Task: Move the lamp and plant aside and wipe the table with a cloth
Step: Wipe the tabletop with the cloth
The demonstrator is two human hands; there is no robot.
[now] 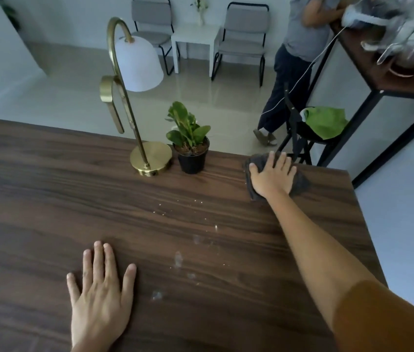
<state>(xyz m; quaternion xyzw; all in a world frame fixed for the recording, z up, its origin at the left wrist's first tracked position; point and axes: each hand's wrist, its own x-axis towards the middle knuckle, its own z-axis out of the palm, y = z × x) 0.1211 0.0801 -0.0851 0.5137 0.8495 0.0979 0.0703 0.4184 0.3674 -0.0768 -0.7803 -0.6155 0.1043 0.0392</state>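
Note:
A brass lamp (150,158) with a white shade stands near the far edge of the dark wooden table (48,199). Just right of its base sits a small green plant (192,158) in a black pot. My right hand (272,175) lies flat on a grey cloth (301,185) at the table's far right corner, fingers spread over it. My left hand (100,295) rests palm down on the near part of the table, fingers apart, holding nothing. Crumbs and pale smudges (179,259) dot the table's middle.
A person (300,47) stands beyond the table's far right corner by a black stool holding a green cloth (325,123). A tall dark side table (391,80) with clutter is at the right. Two grey chairs and a white side table (193,39) line the back wall.

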